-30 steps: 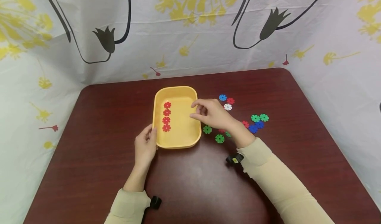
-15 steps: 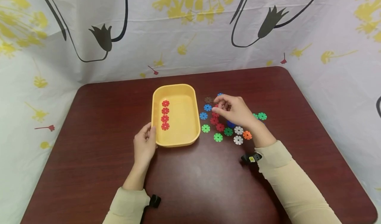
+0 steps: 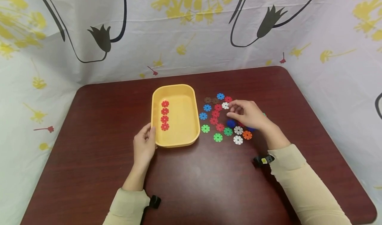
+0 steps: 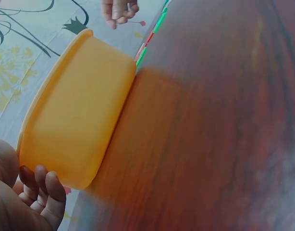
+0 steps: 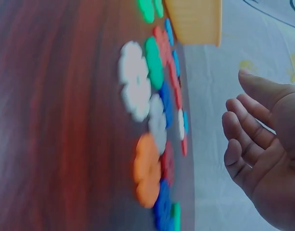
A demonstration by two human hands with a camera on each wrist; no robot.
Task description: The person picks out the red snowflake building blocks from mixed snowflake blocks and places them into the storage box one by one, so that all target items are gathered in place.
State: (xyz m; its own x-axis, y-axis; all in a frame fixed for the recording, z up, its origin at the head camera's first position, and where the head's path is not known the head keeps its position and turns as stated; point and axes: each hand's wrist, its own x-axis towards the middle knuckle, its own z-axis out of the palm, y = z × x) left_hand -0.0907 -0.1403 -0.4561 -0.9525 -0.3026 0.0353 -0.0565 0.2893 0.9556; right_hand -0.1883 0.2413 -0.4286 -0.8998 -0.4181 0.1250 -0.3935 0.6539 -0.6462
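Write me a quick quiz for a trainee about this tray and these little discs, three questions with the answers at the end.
1. How many red discs lie inside the yellow tray?
2. True or false: the left hand is holding the yellow tray.
3. Which colour shows both inside the yellow tray and among the loose discs on the table? A: blue. B: red. C: orange.

Key: 1, four. 2, true. 3, B.
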